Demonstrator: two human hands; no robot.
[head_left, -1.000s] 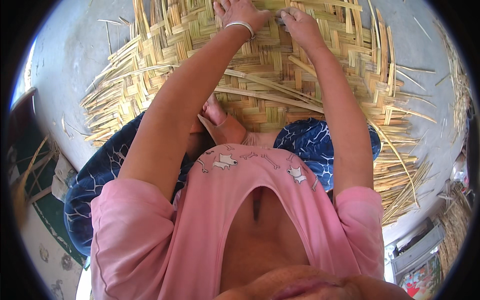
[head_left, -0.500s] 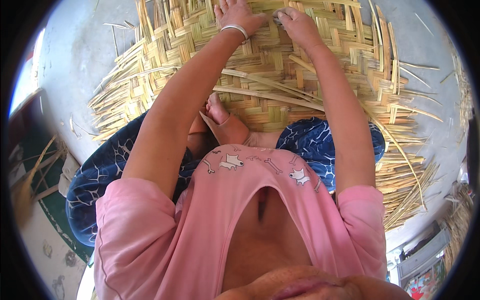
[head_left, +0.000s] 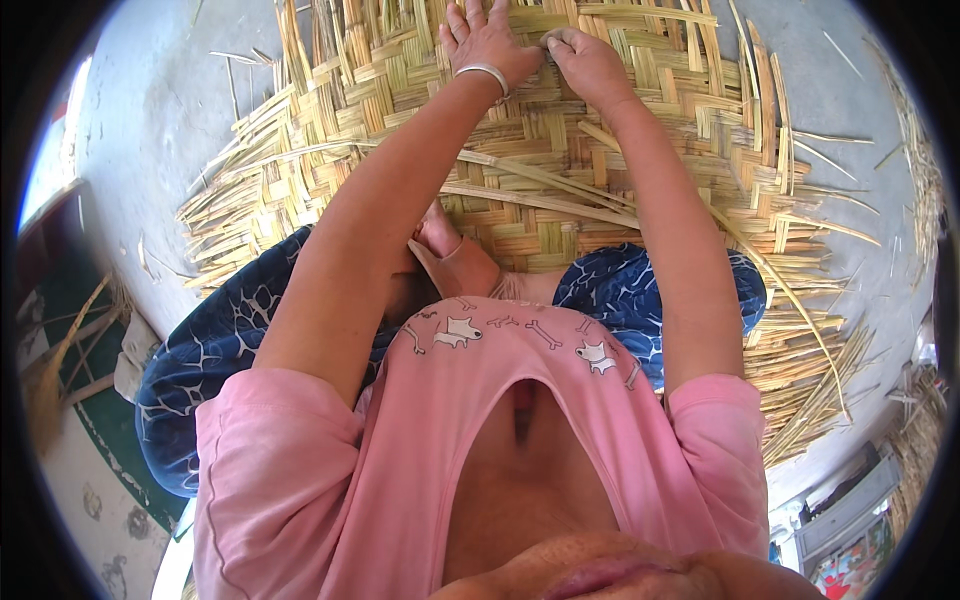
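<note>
A woven straw mat (head_left: 545, 225) in pale yellow and green strips spreads in front of me, its loose ends fringing the sides. My left hand (head_left: 488, 45), with a silver bangle at the wrist, lies on the mat's far part, fingers spread and holding nothing. Just right of its thumb, my right hand (head_left: 588, 65) has thumb and fingers pinched together at the weave. What sits in that pinch is too small to make out. Several loose straw strips (head_left: 545, 178) cross the mat between my forearms.
I sit on the mat with my legs bent in blue patterned trousers (head_left: 610, 300). Cut straw (head_left: 815, 400) lies at the right on the grey floor (head_left: 150, 130). A broom-like bundle (head_left: 45, 400) stands at the left edge.
My left hand has shifted slightly right and nearer to me. The right hand has dipped a little toward me, its fingers still pinched. The loose strips have moved slightly.
</note>
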